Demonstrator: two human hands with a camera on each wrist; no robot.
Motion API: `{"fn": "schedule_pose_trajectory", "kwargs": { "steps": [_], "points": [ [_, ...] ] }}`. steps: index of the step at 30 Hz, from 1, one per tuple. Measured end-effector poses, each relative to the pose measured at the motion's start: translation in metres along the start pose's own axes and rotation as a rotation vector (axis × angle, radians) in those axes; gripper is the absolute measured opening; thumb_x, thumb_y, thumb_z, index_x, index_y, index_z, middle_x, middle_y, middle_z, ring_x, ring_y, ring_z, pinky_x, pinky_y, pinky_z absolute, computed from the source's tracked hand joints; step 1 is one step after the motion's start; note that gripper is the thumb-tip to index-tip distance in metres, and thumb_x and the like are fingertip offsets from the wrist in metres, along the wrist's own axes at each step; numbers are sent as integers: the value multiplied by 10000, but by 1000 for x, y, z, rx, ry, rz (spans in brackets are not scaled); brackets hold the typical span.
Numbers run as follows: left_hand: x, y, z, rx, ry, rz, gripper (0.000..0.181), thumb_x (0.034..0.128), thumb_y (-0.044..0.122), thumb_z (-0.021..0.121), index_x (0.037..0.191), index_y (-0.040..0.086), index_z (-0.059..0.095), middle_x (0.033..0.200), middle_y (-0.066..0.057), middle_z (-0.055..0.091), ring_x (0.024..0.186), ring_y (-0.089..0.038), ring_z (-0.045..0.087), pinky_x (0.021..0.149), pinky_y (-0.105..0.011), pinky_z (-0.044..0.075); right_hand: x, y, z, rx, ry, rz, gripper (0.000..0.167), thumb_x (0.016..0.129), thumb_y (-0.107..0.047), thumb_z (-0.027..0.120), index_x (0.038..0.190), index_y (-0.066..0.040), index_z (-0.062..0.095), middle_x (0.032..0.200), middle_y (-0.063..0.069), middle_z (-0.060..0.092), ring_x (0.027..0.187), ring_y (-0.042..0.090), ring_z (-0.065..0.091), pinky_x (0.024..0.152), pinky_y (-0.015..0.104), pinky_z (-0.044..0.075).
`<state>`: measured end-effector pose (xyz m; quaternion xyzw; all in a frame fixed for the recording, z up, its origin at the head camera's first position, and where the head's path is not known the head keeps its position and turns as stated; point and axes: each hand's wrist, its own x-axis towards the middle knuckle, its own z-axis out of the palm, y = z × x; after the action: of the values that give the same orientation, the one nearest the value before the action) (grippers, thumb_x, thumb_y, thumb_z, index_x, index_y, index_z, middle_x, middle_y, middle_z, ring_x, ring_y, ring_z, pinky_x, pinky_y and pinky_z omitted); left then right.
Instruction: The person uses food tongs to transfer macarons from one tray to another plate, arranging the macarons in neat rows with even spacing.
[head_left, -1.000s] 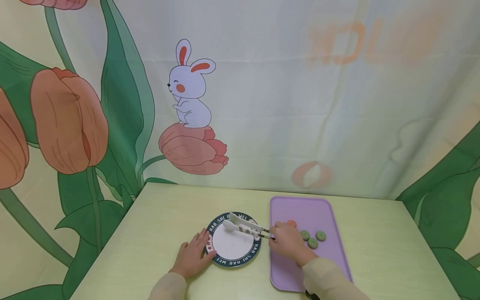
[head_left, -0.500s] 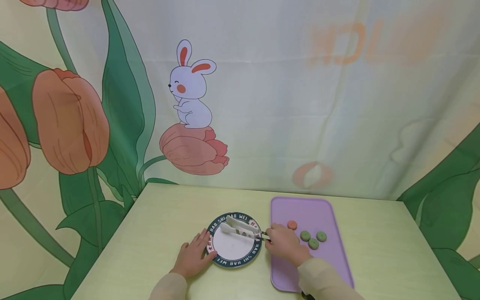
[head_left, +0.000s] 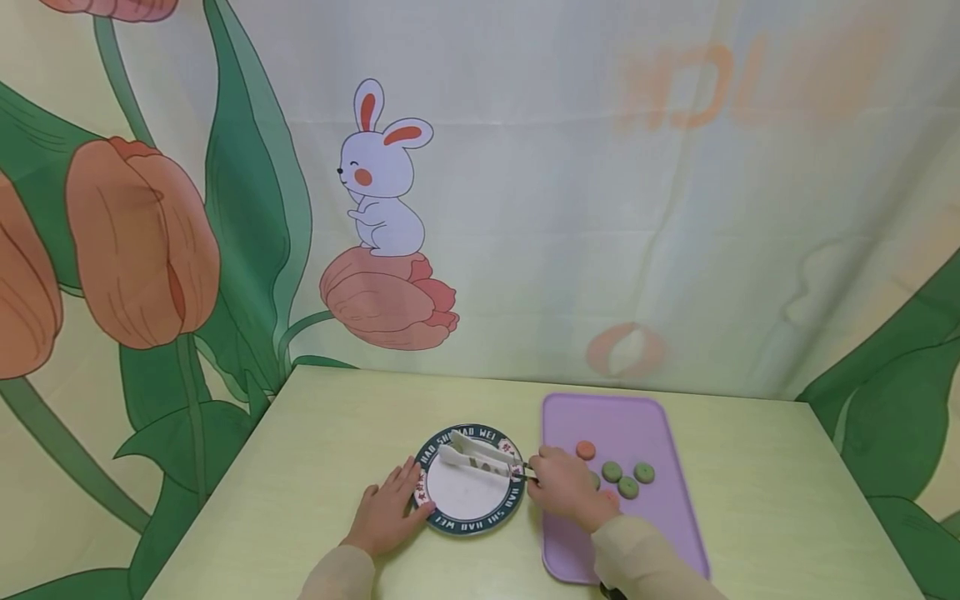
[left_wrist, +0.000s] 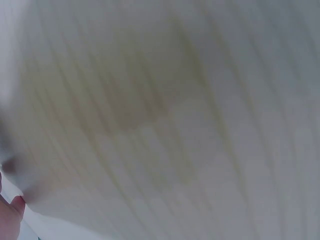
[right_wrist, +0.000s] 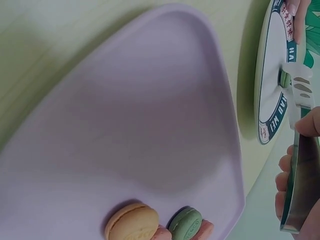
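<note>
My right hand (head_left: 566, 487) grips a pair of tongs (head_left: 483, 461) with white tips and metal handles. The tips reach left over a round white plate (head_left: 468, 527) with a dark lettered rim. In the right wrist view a green macaron (right_wrist: 285, 79) shows between the tips of the tongs, at the plate; whether it touches the plate I cannot tell. From the head view that macaron is hidden. My left hand (head_left: 386, 508) rests at the plate's left rim, fingers extended, thumb on the edge. The left wrist view shows mostly blurred tabletop and a bit of finger.
To the right of the plate lies a purple tray (head_left: 600, 417). On it are several macarons, among them a green macaron (head_left: 643, 472), an orange-pink macaron (head_left: 586, 450) and a tan macaron (right_wrist: 132, 222). A printed curtain (head_left: 525, 250) hangs behind the table.
My right hand and the tongs have shifted a little left over the plate, uncovering more macarons on the tray. My left hand has stayed at the rim.
</note>
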<state>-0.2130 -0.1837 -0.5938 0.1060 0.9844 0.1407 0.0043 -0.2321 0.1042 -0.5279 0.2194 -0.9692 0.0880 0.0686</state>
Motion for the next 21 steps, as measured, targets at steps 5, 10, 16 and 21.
{"fn": "schedule_pose_trajectory", "kwargs": {
  "steps": [5, 10, 16, 21],
  "points": [
    [0, 1, -1, 2, -11, -6, 740, 830, 609, 381, 1388, 131, 294, 1466, -15, 234, 1322, -269, 273, 993, -562, 264, 1, -1, 1, 3, 9, 5, 105, 707, -203, 584, 651, -122, 547, 637, -36, 409, 551, 122, 389, 433, 239, 285],
    [0, 2, -2, -3, -11, -4, 731, 833, 596, 392, 1385, 125, 300, 1464, -23, 238, 1319, -274, 276, 991, -563, 267, 0, 0, 2, 16, -7, 33, 116, 695, -229, 593, 685, -116, 575, 655, -34, 436, 570, 123, 411, 449, 245, 310],
    [0, 2, -3, 1, -8, -5, 728, 836, 593, 391, 1387, 128, 295, 1464, -25, 238, 1318, -273, 280, 992, -560, 267, -1, 1, -3, 30, -47, 107, 208, 678, -275, 589, 788, -102, 620, 714, -21, 499, 616, 136, 442, 470, 277, 359],
    [0, 3, -4, -10, -10, -6, 726, 834, 586, 405, 1382, 120, 305, 1459, -33, 249, 1313, -284, 285, 987, -562, 269, -5, 4, -7, 14, -18, 83, 179, 675, -303, 574, 702, -126, 570, 668, -31, 480, 575, 132, 414, 469, 266, 340]
  ]
}}
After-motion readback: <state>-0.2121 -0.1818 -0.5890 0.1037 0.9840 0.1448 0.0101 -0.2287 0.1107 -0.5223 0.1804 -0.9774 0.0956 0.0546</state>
